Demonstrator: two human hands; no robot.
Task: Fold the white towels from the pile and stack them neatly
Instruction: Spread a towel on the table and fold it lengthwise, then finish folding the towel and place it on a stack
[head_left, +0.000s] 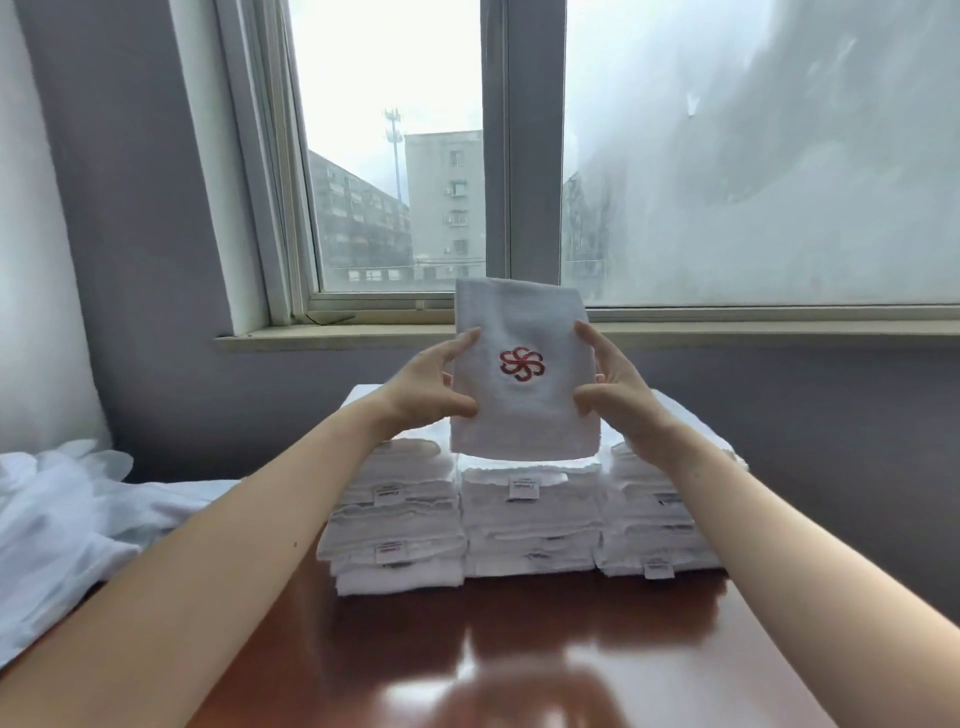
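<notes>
Folded white towel with red embroidered emblem (522, 410), held upright above the middle stack of folded white towels (530, 519); left hand (426, 387) and right hand (615, 389) each clamp one side edge. Risk: a loosened grip lets the folds spring open; off-centre placement skews the stack.

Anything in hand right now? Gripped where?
Folded white towel, held upright above the stacks: left hand pinches its left edge, right hand its right edge.

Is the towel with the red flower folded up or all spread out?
Folded. The towel is a small, neat rectangle with a rounded fold along its top, held upright between the left hand and right hand.
</notes>
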